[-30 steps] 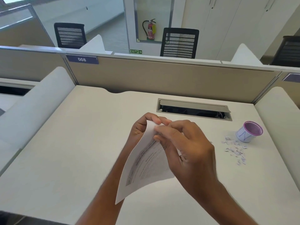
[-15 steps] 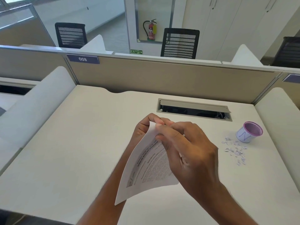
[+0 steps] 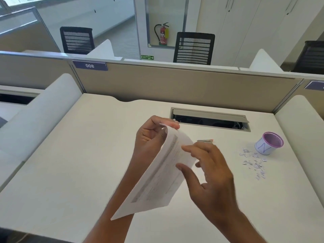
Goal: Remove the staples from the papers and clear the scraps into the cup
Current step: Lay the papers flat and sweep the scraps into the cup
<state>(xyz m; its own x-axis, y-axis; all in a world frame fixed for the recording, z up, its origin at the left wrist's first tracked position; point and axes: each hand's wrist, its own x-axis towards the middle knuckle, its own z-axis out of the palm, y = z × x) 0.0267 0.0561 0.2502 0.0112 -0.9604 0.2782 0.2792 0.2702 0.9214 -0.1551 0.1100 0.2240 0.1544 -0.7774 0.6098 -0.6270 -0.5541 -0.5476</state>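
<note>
Head view, L to R. L hand (image 3: pixel 150 137) pinches the top corner of the papers (image 3: pixel 163 178) btwn thumb and fingertips. It holds them up off the desk (image 3: pixel 70 172) so the sheets hang down toward the person, prob. to bring that corner up where the other hand can work it. Papers: white, blurred print lines, top edge bowed over, a small torn bit at the pinched corner. Staple too small to see. R hand (image 3: pixel 210 174) is loose w/ fingers spread, thumb and forefinger tips against the sheet face, gripping nothing I can make out; steadying it, I'd judge. Small metal item (image 3: pixel 205 141) shows just past its fingers; can't ID it. Further R, paper scraps (image 3: pixel 254 162) lie on the desk just beside the purple-rimmed cup (image 3: pixel 270 146), upright, marked "N". Scraps not yet cleared in.
</note>
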